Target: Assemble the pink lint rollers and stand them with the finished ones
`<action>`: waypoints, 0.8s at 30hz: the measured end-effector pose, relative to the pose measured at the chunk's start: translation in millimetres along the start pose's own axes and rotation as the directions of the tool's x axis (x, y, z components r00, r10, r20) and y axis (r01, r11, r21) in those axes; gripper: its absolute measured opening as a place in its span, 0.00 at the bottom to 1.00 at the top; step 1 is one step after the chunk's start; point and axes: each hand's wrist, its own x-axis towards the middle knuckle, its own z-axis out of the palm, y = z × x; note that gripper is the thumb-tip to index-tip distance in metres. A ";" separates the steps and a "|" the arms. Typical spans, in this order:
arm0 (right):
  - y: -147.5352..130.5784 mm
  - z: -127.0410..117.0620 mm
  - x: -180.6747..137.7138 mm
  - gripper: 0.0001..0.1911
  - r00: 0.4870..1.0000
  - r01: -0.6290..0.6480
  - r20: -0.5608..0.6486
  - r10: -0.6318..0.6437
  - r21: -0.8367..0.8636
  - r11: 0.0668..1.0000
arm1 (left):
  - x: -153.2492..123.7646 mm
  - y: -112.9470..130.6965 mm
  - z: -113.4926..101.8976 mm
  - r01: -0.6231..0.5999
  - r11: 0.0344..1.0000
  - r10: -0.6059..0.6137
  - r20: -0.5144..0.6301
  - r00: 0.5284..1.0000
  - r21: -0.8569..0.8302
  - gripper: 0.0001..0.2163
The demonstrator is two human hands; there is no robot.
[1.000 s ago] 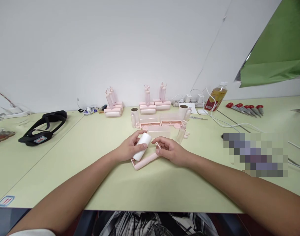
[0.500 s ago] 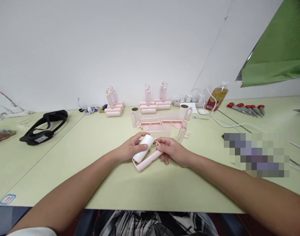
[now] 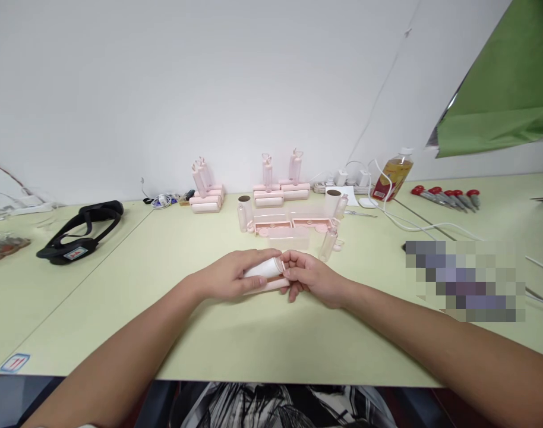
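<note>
My left hand [image 3: 224, 274] is closed round a white paper roll [image 3: 263, 269], thumb along its near side and fingers over the top. Just below the roll lies a pale pink plastic holder [image 3: 271, 286], nearly level and close to the table; it looks like a lint-roller part. My right hand [image 3: 313, 276] pinches the right end of the holder beside the end of the roll. The fingers hide how roll and holder meet there.
Beyond my hands are open pink cases [image 3: 274, 226], a clear cover [image 3: 289, 239], small clear bottles [image 3: 328, 244] and cardboard-cored rolls [image 3: 244, 205]. Pink sets [image 3: 205, 205] line the wall. Black headgear [image 3: 82, 232] lies left; a drink bottle [image 3: 392, 173] and white cable [image 3: 414, 227] are right.
The roll and holder have turned from a steep slant to nearly level. My left hand has slid further over the roll, and the holder's near end has swung up and away from me.
</note>
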 end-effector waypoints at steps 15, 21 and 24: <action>5.6 3.0 -2.4 0.22 0.995 0.097 0.020 -0.096 -0.284 0.954 | 8.7 -1.5 20.3 -0.008 0.934 0.036 -0.071 0.997 0.358 0.23; 4.2 1.7 -3.0 0.22 1.000 0.024 0.008 -0.023 -0.272 0.962 | 11.7 -6.8 29.5 0.034 0.893 0.035 -0.144 0.989 0.449 0.22; 1.4 4.2 -6.5 0.25 0.997 -0.073 0.005 0.077 -0.248 0.966 | 12.6 -8.8 30.7 0.027 0.890 0.046 -0.150 0.988 0.454 0.22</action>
